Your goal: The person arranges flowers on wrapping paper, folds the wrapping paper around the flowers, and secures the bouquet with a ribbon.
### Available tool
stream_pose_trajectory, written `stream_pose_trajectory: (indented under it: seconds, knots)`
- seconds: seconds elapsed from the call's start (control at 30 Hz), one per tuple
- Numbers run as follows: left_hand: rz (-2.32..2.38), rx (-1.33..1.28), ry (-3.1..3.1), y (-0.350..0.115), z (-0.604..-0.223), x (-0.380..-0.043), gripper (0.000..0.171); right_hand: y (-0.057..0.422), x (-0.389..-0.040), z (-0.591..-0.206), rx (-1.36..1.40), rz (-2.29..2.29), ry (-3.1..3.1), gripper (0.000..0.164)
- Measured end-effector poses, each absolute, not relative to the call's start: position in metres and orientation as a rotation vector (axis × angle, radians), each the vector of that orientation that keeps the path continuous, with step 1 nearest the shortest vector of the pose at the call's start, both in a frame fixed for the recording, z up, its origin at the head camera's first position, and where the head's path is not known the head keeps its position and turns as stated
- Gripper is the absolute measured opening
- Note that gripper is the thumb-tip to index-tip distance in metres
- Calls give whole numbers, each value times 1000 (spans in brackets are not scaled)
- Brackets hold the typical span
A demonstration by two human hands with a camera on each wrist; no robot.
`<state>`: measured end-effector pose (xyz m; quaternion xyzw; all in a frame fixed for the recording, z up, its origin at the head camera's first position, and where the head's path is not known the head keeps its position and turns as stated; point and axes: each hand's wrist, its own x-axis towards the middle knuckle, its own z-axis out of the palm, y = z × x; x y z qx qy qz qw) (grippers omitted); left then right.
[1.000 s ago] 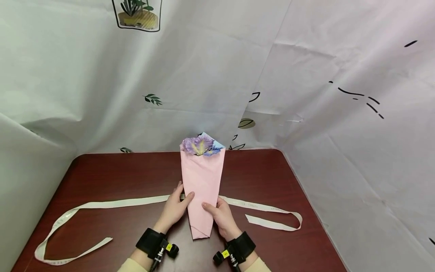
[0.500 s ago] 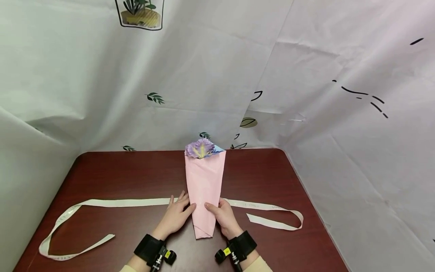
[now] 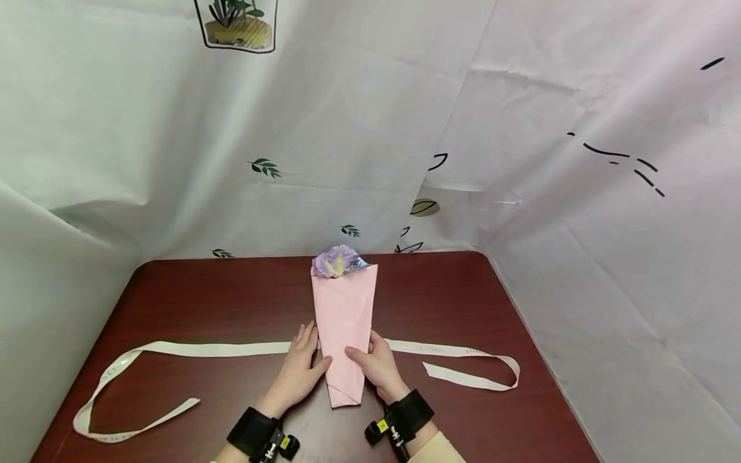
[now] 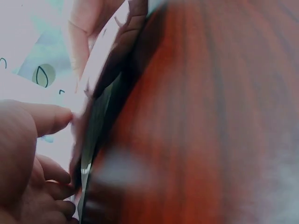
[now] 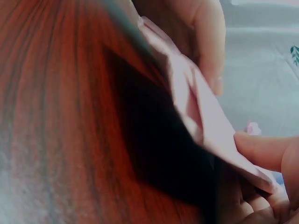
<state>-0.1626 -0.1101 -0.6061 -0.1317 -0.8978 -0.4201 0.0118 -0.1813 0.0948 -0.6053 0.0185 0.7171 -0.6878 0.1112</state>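
Observation:
A flower bouquet wrapped in pink paper [image 3: 346,315] stands out at the middle in the head view, its purple and blue flowers [image 3: 336,262] showing at the top. My right hand [image 3: 379,368] grips its lower right side, thumb on the front and fingers behind. Along the left side lies my left hand [image 3: 296,374], fingers extended, the thumb touching the paper's edge. A white ribbon [image 3: 222,350] runs crosswise behind the bouquet. Both wrist views show the wrap's folded bottom end close up, as pink paper [image 4: 105,51] and creased paper [image 5: 212,119], over dark shadow.
The ribbon's left end [image 3: 185,405] curls toward the front left of the red-brown table [image 3: 220,296], its right end [image 3: 463,377] loops back on the right. A pale printed cloth [image 3: 324,128] hangs behind the table and at both sides.
The bouquet has come down and nearer, its top now lower over the table. My left fingers have straightened along its left side; my right hand keeps its grip.

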Motion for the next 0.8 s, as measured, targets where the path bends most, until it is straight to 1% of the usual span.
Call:
stream_pose_trajectory:
  seconds: [0.2, 0.33, 0.47, 0.67, 0.8]
  knots:
    - [-1319, -464, -2751, -109, -613, -160, 81, 90, -182, -604, 58, -1894, 2324, 76]
    - [-1358, -498, -2713, -109, -621, -159, 86, 87, -184, -604, 76, -1786, 2449, 79]
    - [-1327, -514, -2774, -110, -626, -160, 94, 85, -188, -604, 83, -1704, 2524, 83]
    - [-1350, -612, -2803, -113, -621, -160, 106, 87, -192, -604, 90, -1641, 2571, 98]
    - [-1350, -702, -2814, -117, -620, -158, 107, 87, -192, -604, 57, -1582, 2619, 99]
